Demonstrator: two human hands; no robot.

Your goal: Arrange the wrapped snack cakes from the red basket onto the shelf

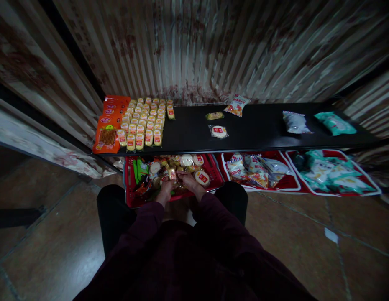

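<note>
My left hand (166, 187) is in the red basket (128, 184) below the shelf. Its fingers are closed around a small wrapped snack cake (172, 174) with a yellow and red label. Close beside it, my right hand (188, 181) reaches among the mixed packets, fingers curled; what they grip is hidden. A round wrapped cake (202, 177) lies right of that hand. Green packets (141, 169) fill the basket's left side. On the shelf, rows of similar small wrapped cakes (144, 121) stand packed together, with one cake (170, 110) at their back right corner.
The black shelf (188, 140) also holds orange snack bags (106, 125), a flat wrapped cake (215, 116), a round white one (218, 131), a striped bag (237, 105), a pale bag (295, 122) and a teal bag (335, 123). Two more baskets (299, 184) hold bags beneath its edge.
</note>
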